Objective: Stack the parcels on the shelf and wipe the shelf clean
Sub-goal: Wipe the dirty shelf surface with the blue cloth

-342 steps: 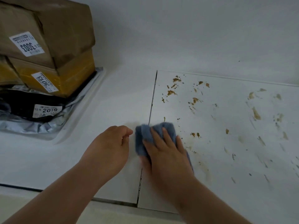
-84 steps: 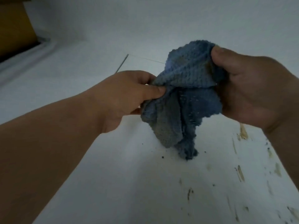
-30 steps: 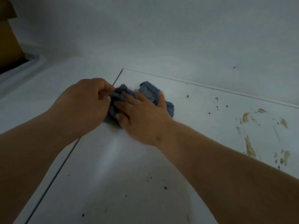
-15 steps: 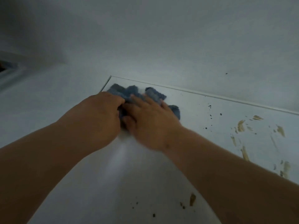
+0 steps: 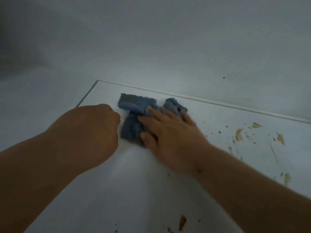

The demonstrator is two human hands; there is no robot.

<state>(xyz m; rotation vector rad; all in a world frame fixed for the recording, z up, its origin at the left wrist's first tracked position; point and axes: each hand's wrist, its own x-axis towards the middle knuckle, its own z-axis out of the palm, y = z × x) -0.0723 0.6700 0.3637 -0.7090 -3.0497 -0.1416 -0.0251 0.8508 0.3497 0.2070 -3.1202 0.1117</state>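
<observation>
Wiping step: right hand flat, fingers straight, pressing cloth on shelf near its 11 o'clock corner. Left hand curled, holding nothing, just beside cloth. Next: sweep toward brown smears at 3 o'clock; dark crumbs lie between. No parcels in view

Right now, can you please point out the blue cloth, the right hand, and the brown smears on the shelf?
blue cloth [image 5: 134, 102]: head view, its far left fold.
right hand [image 5: 170, 137]: head view, its back.
brown smears [image 5: 239, 134]: head view, one streak right of the cloth.
</observation>
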